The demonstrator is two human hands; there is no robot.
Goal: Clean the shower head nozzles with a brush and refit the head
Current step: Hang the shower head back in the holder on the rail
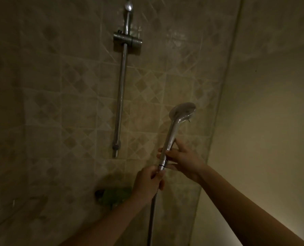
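Observation:
A chrome shower head (180, 113) stands upright in front of the tiled wall, its round face turned up and away from me. My right hand (183, 157) grips the lower part of its handle. My left hand (147, 183) is closed around the hose nut right under the handle's base. A thin black ring shows on the handle's end between the two hands. The metal hose (152, 219) hangs straight down from my left hand. No brush is in view.
A chrome slide rail (121, 96) with a holder bracket (128, 41) is fixed to the wall, up and left of the shower head. A dark green object (115, 196) sits low on the wall. A plain wall runs along the right.

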